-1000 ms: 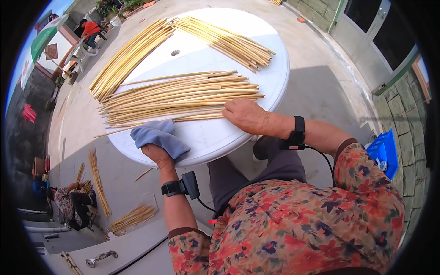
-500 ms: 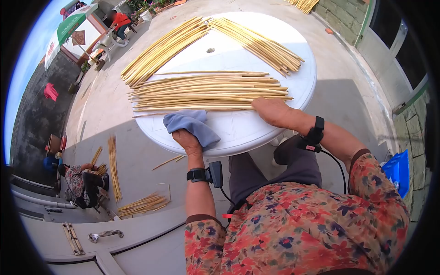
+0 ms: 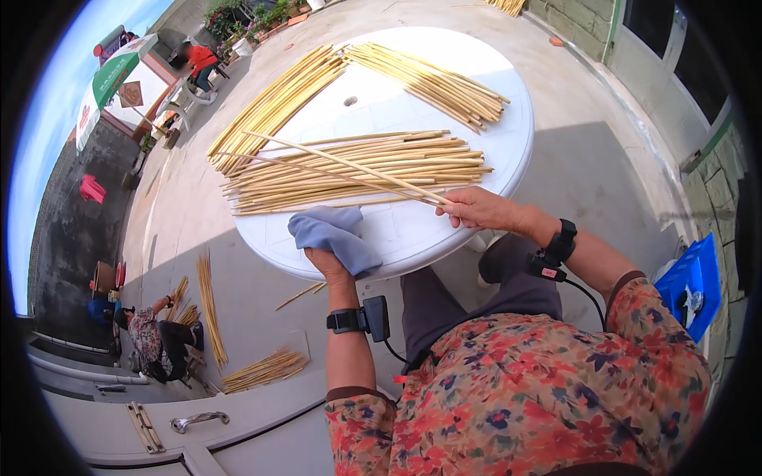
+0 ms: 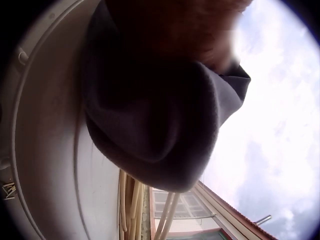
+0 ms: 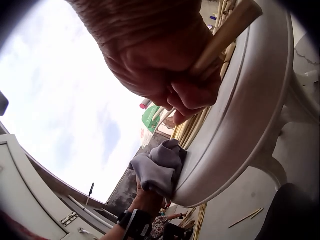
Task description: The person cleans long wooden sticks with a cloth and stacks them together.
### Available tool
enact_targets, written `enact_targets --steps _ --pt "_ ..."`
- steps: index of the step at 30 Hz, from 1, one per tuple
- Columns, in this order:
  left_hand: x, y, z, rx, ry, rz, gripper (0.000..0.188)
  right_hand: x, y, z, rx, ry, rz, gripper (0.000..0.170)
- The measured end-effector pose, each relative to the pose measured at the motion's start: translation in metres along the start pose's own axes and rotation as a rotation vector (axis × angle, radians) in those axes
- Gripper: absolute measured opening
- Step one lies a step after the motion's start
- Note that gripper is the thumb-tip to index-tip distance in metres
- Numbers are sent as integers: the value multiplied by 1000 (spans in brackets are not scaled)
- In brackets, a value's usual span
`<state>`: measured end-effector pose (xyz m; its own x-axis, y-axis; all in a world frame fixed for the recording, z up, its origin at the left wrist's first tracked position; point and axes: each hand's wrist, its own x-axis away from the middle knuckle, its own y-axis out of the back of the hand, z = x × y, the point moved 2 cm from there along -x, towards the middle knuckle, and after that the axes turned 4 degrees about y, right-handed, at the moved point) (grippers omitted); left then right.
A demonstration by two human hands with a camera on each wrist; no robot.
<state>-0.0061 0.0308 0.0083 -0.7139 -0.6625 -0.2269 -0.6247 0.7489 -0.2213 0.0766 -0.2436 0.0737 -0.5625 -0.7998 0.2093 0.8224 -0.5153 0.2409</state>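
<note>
In the head view, the right hand [image 3: 480, 208] pinches the near ends of two thin sticks [image 3: 357, 168], which slant up and left above a pile of pale sticks [image 3: 341, 170] on the round white table [image 3: 413, 246]. The right wrist view shows the right hand [image 5: 165, 65] with its fingers curled round a stick end [image 5: 227, 37]. At the table's near edge the left hand [image 3: 329, 264] holds a blue-grey cloth [image 3: 337, 236], which covers most of its fingers. The cloth [image 4: 150, 125] fills the middle of the left wrist view.
Two more stick bundles [image 3: 278, 103] [image 3: 432, 79] lie on the table's far side. Another person [image 3: 159, 337] sits at the lower left near sticks on the ground [image 3: 266, 371]. A blue container [image 3: 690, 285] stands at the right. A person in red [image 3: 200, 62] is far back.
The right hand has risen slightly from the near side of the pile, and two sticks now slant across it. The left hand still holds the cloth at the table edge.
</note>
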Motion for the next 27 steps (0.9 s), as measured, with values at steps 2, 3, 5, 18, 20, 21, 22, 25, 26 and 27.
enact_targets --steps 2,3,5,18,20,21,22,25,26,27 --pt "14 -18 -3 40 54 78 35 -1 -6 3 -36 40 -28 28" --pt "25 -33 -11 132 43 122 38 -2 -9 7 -83 68 -26 28" --pt "39 -51 -12 198 -7 280 45 -9 -15 16 -131 119 -20 28" --pt "35 -92 -24 262 199 110 18 -19 -60 17 511 289 -196 19" --pt "30 -87 -29 326 227 113 20 -6 -62 13 609 209 -169 18" --pt "25 -81 -31 320 239 98 19 2 -62 5 643 179 -159 17" --pt "23 -78 -33 315 250 81 19 10 -62 -2 679 151 -148 16" --pt "16 -76 -40 310 243 -1 18 43 -54 -23 720 217 -180 15" --pt "14 -73 -40 305 245 -41 19 55 -50 -34 718 210 -180 15" --pt "8 -67 -35 321 233 -10 20 67 -44 -45 742 227 -186 14"
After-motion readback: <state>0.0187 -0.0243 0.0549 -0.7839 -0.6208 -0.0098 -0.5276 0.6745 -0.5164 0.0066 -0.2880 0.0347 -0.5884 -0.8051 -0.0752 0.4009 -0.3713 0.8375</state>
